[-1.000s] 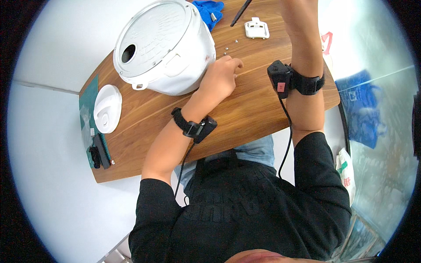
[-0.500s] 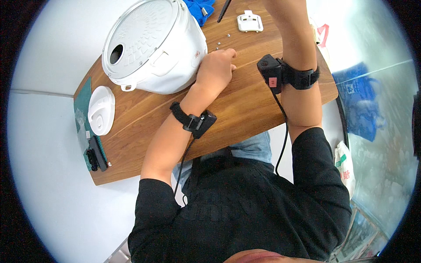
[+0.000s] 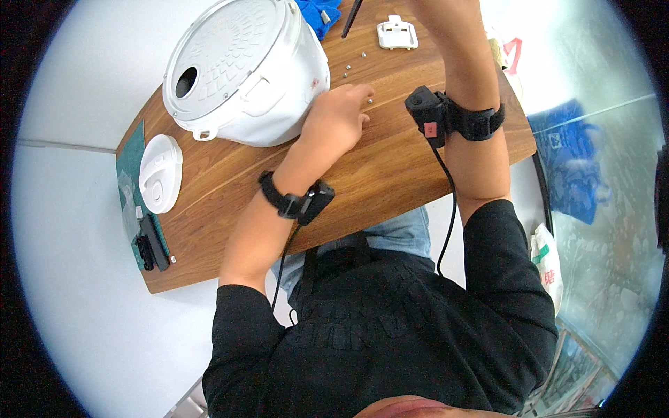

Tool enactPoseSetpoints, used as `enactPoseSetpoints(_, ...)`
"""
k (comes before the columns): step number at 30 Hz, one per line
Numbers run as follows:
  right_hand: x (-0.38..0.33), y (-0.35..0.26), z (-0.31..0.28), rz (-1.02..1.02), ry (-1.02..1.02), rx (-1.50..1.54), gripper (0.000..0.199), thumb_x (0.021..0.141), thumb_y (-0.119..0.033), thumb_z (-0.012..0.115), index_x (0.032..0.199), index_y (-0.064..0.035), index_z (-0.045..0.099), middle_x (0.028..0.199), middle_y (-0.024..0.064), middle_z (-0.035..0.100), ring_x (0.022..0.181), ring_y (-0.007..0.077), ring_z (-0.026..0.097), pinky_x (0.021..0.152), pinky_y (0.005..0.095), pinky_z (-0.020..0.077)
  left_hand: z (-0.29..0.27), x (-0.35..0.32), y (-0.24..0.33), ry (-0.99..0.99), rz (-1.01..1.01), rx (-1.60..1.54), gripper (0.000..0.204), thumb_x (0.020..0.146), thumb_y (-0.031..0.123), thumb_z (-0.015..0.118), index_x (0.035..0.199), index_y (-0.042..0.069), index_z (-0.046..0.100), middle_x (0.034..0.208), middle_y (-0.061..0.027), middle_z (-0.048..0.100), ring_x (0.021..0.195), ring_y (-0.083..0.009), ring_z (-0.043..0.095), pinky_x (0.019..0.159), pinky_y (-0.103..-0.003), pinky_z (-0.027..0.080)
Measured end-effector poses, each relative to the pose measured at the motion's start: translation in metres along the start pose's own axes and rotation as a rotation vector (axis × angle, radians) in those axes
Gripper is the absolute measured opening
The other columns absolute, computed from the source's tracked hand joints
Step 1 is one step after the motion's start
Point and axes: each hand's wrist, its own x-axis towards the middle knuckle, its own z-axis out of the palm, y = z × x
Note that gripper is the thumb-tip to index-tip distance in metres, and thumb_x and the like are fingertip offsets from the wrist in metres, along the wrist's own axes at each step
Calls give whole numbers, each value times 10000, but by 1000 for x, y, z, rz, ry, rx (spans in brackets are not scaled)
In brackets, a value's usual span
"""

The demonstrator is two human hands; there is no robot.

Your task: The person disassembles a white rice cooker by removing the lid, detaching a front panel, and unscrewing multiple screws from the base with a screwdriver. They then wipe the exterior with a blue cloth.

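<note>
Pink sticker (image 3: 431, 130) on the black wrist unit (image 3: 424, 106), 2 o'clock: can't really be read. Red characters (image 3: 549, 278) are printed on the white bag (image 3: 543, 240) around 4, raised lettering (image 3: 348, 333) on the black shirt (image 3: 425, 341) at 6.

This seems a small workshop corner. A brown wood-grain table (image 3: 209, 198) carries small silver screws (image 3: 348, 67) and a flat green mat (image 3: 132, 153).

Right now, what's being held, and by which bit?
Left hand: nothing I can see, fingers parted near a screw. Right hand: can't tell, its fingers are out of view.
</note>
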Motion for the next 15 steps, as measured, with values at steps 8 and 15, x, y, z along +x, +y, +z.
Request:
enactPoseSetpoints(8, 1, 10, 4, 0, -17, 190, 279, 901, -205, 811, 992, 15, 666, 808, 64, 687, 699, 127, 661, 630, 265, 531, -116, -94, 9, 18, 4, -322, 391, 781, 62, 828, 1159, 65, 727, 1039, -125, 746, 903, -232, 719, 779, -351, 590)
enactPoseSetpoints(15, -12, -6, 13, 53, -9, 323, 368, 996, -286, 678, 1131, 57, 667, 824, 62, 681, 740, 134, 632, 687, 277, 483, -188, -123, -72, 454, 58, -69, 576, 711, 98, 867, 1264, 140, 712, 1323, -77, 680, 1295, -280, 590, 1099, -428, 467)
